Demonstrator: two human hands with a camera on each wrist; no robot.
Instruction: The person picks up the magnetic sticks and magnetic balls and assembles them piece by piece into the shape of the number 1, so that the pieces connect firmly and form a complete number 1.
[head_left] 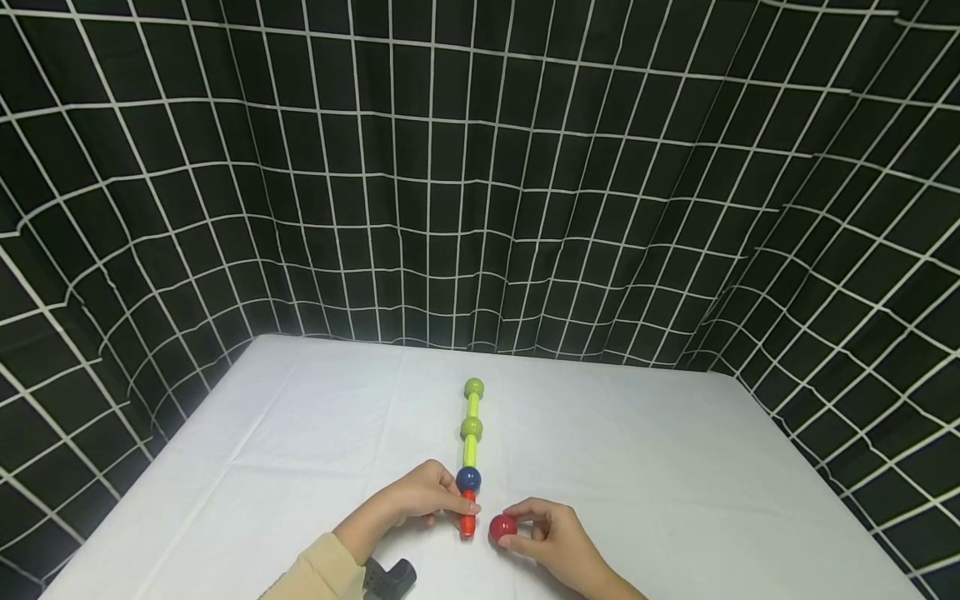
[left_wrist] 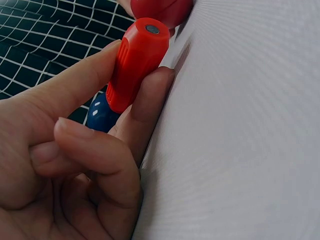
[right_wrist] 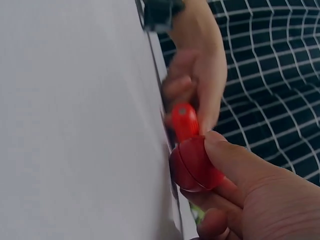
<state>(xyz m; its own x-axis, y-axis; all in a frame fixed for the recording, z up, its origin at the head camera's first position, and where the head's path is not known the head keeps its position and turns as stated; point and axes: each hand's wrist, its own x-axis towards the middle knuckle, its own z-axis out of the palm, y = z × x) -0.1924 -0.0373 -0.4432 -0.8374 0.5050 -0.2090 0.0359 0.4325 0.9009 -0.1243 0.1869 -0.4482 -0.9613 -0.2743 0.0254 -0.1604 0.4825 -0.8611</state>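
Note:
My left hand (head_left: 427, 497) pinches a red rod (head_left: 468, 515) between thumb and finger. A dark metal disc shows in the rod's near end in the left wrist view. At its far end the rod meets a blue ball (head_left: 468, 479). Beyond that, in one line, come a yellow-green rod (head_left: 470, 451), a green ball (head_left: 472, 428), another yellow-green rod (head_left: 473, 406) and a second green ball (head_left: 474, 387). Just right of the red rod's near end, my right hand (head_left: 553, 540) holds a red ball (head_left: 502, 528) by thumb and fingers. A small gap separates ball and rod.
A white cloth covers the table (head_left: 637, 450). Black curtains with a white grid (head_left: 480, 208) hang behind it and at both sides. A dark device (head_left: 390, 579) sits by the left wrist, near the front edge.

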